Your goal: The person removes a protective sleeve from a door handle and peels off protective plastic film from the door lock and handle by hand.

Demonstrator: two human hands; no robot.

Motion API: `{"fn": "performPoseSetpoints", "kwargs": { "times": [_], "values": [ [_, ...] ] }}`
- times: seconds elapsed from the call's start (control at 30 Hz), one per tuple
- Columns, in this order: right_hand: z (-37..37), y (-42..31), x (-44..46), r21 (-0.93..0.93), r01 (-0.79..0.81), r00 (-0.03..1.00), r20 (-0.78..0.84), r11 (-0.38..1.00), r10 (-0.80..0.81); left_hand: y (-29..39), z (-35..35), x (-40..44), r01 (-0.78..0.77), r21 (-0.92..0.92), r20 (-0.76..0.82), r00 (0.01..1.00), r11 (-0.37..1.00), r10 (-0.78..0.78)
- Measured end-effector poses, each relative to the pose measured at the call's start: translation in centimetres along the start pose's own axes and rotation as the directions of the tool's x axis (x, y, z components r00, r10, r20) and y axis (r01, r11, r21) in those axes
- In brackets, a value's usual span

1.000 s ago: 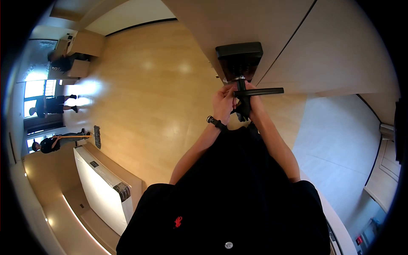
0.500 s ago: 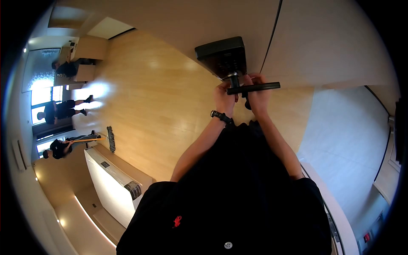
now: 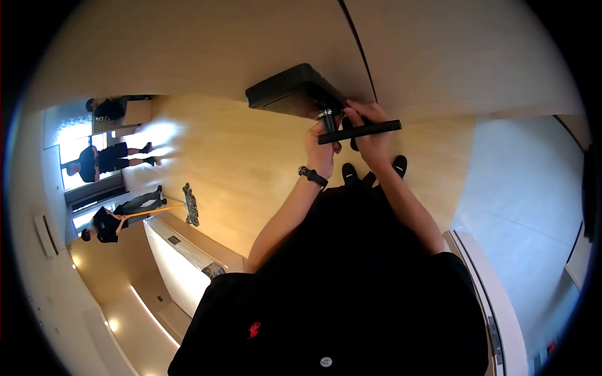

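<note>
A black lever handle (image 3: pixel 369 130) sticks out from a dark lock housing (image 3: pixel 282 94) on the beige door panel. My left hand (image 3: pixel 318 153), with a black watch at the wrist, is closed beside the handle's round base, left of and partly behind the lever. On the other side of the base, my right hand (image 3: pixel 374 143) reaches behind the lever, its thumb and fingers bent together near the lock edge. The lever crosses in front of both hands. Whatever the fingertips hold is hidden or too small to name.
A thin dark gap (image 3: pixel 362 47) runs along the panel. Three people are at the left, one holding a mop (image 3: pixel 190 205). A white wrapped slab (image 3: pixel 172 260) lies at lower left. Wooden floor (image 3: pixel 232 163) meets grey floor (image 3: pixel 511 207); a door edge (image 3: pixel 480 282) stands at lower right.
The view has turned, so the lock and handle sit farther left and the people farther right. My right hand has moved up behind the lever towards the lock edge; my left stays by the base.
</note>
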State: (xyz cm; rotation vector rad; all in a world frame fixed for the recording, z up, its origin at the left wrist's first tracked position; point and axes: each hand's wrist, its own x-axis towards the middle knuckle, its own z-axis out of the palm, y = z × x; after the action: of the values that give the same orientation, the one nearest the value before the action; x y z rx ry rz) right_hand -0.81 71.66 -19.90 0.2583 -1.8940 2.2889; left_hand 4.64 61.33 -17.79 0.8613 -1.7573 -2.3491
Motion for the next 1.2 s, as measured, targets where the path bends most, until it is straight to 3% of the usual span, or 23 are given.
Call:
{"fn": "performPoseSetpoints", "kwargs": {
  "times": [0.17, 0.23, 0.27, 0.33, 0.37, 0.4, 0.43, 0.47, 0.53, 0.6, 0.67, 0.73, 0.77, 0.8, 0.83, 0.87, 0.9, 0.93, 0.97, 1.0, 1.07, 1.13, 1.2],
  "values": [
    [0.0, -0.2, 0.1, 0.093, -0.078, 0.995, -0.052, 0.993, 0.083, 0.5, 0.1, -0.7, 0.016, 0.039, 0.005, 1.0, 0.999, -0.016],
    [-0.7, 0.3, 0.6, 0.288, -0.23, 0.973, 0.037, 0.93, 0.229, 0.8, 0.0, -1.2, 0.037, 0.046, 0.011, 0.999, 0.998, -0.038],
    [-1.7, 0.3, 0.6, 0.292, -0.229, 0.973, 0.037, 0.929, 0.229, 0.7, -0.3, -1.5, 0.035, 0.049, 0.01, 0.999, 0.998, -0.036],
    [-4.2, -2.2, 0.8, 0.368, -0.458, 0.876, 0.032, 0.809, 0.481, 0.6, -0.9, -2.9, 0.035, -0.075, -0.026, 0.999, 0.997, -0.037],
    [-4.9, -1.9, 0.5, 0.369, -0.458, 0.876, 0.033, 0.809, 0.481, 0.7, -0.8, -3.4, 0.016, -0.092, -0.1, 0.995, 0.996, -0.025],
    [-5.5, -1.6, 0.3, 0.305, -0.357, 0.925, -0.018, 0.883, 0.38, 0.9, -0.6, -3.9, 0.017, -0.09, -0.1, 0.995, 0.996, -0.026],
    [-6.0, -1.5, 0.1, 0.234, -0.249, 0.961, -0.06, 0.94, 0.27, 1.2, -0.4, -4.3, -0.06, -0.086, -0.178, 0.983, 0.994, 0.044],
    [-6.8, -1.6, -0.1, 0.234, -0.25, 0.961, -0.06, 0.939, 0.271, 1.4, -0.4, -4.7, -0.139, -0.076, -0.253, 0.96, 0.987, 0.115],
    [-8.4, -4.0, 0.1, 0.197, -0.15, 0.973, -0.142, 0.969, 0.179, 2.4, -0.5, -5.8, -0.29, 0.186, -0.16, 0.934, 0.939, 0.32],
    [-8.8, -7.0, 0.6, 0.19, -0.084, 0.977, -0.175, 0.978, 0.118, 4.0, 2.1, -7.5, -0.392, 0.317, -0.046, 0.903, 0.864, 0.427],
    [-8.5, -9.7, 0.8, 0.305, -0.027, 1.0, 0.0, 0.952, 0.029, 4.9, 3.7, -8.4, -0.433, 0.519, 0.215, 0.901, 0.737, 0.377],
    [-7.2, -11.6, 0.4, 0.478, -0.19, 0.979, 0.163, 0.858, 0.125, 6.2, 6.2, -8.7, -0.441, 0.605, 0.355, 0.895, 0.663, 0.271],
    [-6.4, -11.7, 0.4, 0.479, -0.175, 0.972, 0.226, 0.86, 0.072, 4.7, 5.8, -8.1, -0.545, 0.563, 0.432, 0.835, 0.621, 0.342],
    [-5.9, -11.6, 0.5, 0.481, -0.161, 0.958, 0.287, 0.862, 0.019, 4.5, 6.1, -7.8, -0.598, 0.46, 0.471, 0.791, 0.656, 0.39],
    [-5.8, -11.7, 0.8, 0.483, -0.158, 0.957, 0.289, 0.861, 0.014, 4.5, 5.4, -8.0, -0.468, 0.529, 0.44, 0.865, 0.708, 0.243],
    [-5.7, -11.9, 1.2, 0.379, -0.229, 0.94, 0.327, 0.897, 0.102, 4.7, 4.6, -8.3, -0.329, 0.59, 0.397, 0.913, 0.737, 0.089],
    [-5.6, -11.9, 1.7, 0.269, -0.297, 0.915, 0.353, 0.916, 0.192, 4.9, 4.5, -8.4, -0.332, 0.59, 0.397, 0.913, 0.736, 0.094],
    [-5.6, -11.6, 2.3, 0.272, -0.294, 0.915, 0.356, 0.916, 0.188, 5.0, 4.4, -8.6, -0.293, 0.565, 0.3, 0.944, 0.772, 0.138],
    [-5.8, -10.9, 3.2, 0.076, -0.017, 0.949, 0.316, 0.997, -0.008, 5.1, 4.2, -8.8, -0.255, 0.533, 0.196, 0.965, 0.807, 0.175],
    [-6.0, -10.3, 3.9, -0.129, 0.262, 0.925, 0.315, 0.956, -0.211, 4.9, 3.6, -8.7, -0.298, 0.559, 0.145, 0.954, 0.774, 0.263],
    [-5.9, -9.9, 4.7, -0.232, 0.221, 0.939, 0.314, 0.947, -0.142, 4.7, 2.8, -8.6, -0.372, 0.441, 0.007, 0.912, 0.817, 0.411],
    [-5.6, -9.6, 5.2, -0.422, 0.193, 0.933, 0.359, 0.886, -0.032, 5.3, 0.6, -7.9, -0.48, 0.547, 0.132, 0.858, 0.686, 0.496],
    [-5.0, -9.1, 5.6, -0.476, 0.17, 0.919, 0.392, 0.863, 0.035, 5.7, 0.0, -7.9, -0.508, 0.579, 0.136, 0.831, 0.638, 0.539]
  ]
}}
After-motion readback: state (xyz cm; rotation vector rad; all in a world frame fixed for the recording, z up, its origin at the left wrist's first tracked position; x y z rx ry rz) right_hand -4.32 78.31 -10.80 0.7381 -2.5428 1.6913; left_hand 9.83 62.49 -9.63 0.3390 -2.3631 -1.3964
